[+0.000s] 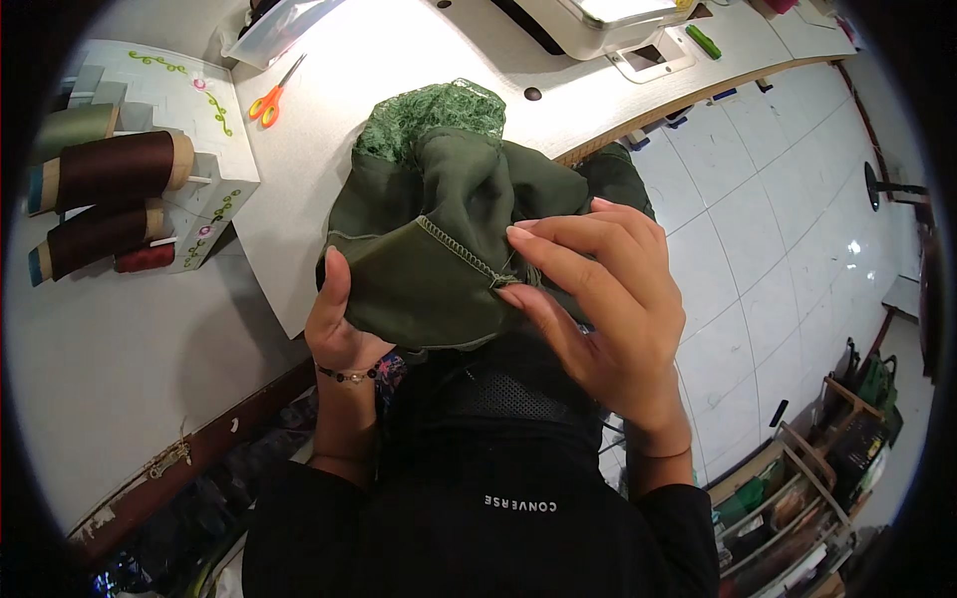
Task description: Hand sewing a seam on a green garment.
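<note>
A dark green garment [441, 291] with a lace section [437, 112] at its far end drapes over the table's front edge toward me. My left hand [340, 314] holds its left side, the thumb on top and most of the fingers hidden under the cloth. An overlocked seam [456, 243] runs diagonally across the piece and ends in a small tuft of loose threads [502, 281]. My right hand [605, 299] is at that tuft, thumb touching the threads and index fingertip raised above. Whether it pinches a thread is unclear.
Orange-handled scissors [268, 105] lie on the white table [277, 194]. Thread cones [112, 172] sit on a white rack [224, 157] at left. A sewing machine [598, 26] stands at the back, near a green thread snipper [703, 42]. Tiled floor [748, 247] lies to the right.
</note>
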Available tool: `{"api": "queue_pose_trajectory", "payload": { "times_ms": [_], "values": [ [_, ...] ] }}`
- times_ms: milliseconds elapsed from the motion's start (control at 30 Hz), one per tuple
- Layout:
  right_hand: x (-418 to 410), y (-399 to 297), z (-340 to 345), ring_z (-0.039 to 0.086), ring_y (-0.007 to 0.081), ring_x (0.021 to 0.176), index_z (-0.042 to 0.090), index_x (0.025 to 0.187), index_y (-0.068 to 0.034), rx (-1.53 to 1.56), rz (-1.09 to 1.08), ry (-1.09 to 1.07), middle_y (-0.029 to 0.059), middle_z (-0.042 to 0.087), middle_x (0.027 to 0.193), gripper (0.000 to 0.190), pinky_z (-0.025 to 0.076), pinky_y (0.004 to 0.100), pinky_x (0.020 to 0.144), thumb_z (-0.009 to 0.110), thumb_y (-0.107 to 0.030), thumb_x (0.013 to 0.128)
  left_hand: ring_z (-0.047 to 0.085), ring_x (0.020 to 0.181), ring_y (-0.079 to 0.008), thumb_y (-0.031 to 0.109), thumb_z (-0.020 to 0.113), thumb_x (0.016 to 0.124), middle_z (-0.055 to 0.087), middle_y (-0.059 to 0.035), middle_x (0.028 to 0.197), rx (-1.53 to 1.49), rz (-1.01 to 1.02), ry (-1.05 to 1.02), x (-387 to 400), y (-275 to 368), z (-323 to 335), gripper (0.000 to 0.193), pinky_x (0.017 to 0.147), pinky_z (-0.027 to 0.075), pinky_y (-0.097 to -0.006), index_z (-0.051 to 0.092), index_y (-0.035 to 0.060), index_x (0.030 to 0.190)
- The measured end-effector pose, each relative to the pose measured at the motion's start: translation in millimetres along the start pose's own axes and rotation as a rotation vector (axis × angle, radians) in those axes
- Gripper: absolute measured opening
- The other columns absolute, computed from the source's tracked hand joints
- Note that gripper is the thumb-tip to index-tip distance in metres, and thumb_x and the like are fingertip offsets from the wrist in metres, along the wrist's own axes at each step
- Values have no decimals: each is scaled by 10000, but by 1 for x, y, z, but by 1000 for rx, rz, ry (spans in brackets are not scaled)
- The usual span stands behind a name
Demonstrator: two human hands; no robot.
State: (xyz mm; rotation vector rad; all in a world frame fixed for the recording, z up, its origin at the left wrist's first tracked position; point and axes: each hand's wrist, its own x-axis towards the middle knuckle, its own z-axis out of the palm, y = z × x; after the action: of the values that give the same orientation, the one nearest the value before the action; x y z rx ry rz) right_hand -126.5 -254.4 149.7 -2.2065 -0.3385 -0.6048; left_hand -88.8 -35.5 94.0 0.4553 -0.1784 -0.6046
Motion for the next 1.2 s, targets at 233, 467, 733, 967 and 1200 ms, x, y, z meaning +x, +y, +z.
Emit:
{"api": "queue_pose_trajectory", "payload": {
  "times_ms": [233,467,733,967,1200],
  "values": [
    [0,1,-1,552,167,811,649,934,-49,-7,-15,-8,47,627,897,262,407,355,878,709,-84,681,467,1167,-270,402,233,962,446,-166,1293,62,8,87,1,0,6,562,987,349,-407,346,-26,1308],
    [2,4,-1,540,173,795,647,912,-44,82,36,-24,56,619,889,212,408,334,856,664,-18,703,462,1173,-267,413,226,961,441,-168,1297,76,-19,64,4,1,10,574,985,352,-403,341,-27,1312],
    [-1,9,4,517,185,774,627,885,-30,133,97,-7,53,599,874,176,400,309,807,622,25,718,467,1168,-260,405,218,965,435,-166,1303,68,-9,89,7,0,18,568,981,358,-393,336,-26,1315],
    [-1,16,3,519,182,778,645,856,-46,127,42,1,46,609,844,188,423,313,792,628,41,691,479,1156,-257,389,211,969,445,-160,1296,71,-20,83,9,-1,20,550,974,367,-381,335,-17,1318],
    [-1,19,2,518,179,776,653,835,-56,59,-51,20,31,612,806,190,427,314,790,638,40,672,487,1149,-254,375,210,972,456,-159,1287,75,-13,95,6,-1,19,533,970,372,-378,339,-10,1318]
  ]
}}
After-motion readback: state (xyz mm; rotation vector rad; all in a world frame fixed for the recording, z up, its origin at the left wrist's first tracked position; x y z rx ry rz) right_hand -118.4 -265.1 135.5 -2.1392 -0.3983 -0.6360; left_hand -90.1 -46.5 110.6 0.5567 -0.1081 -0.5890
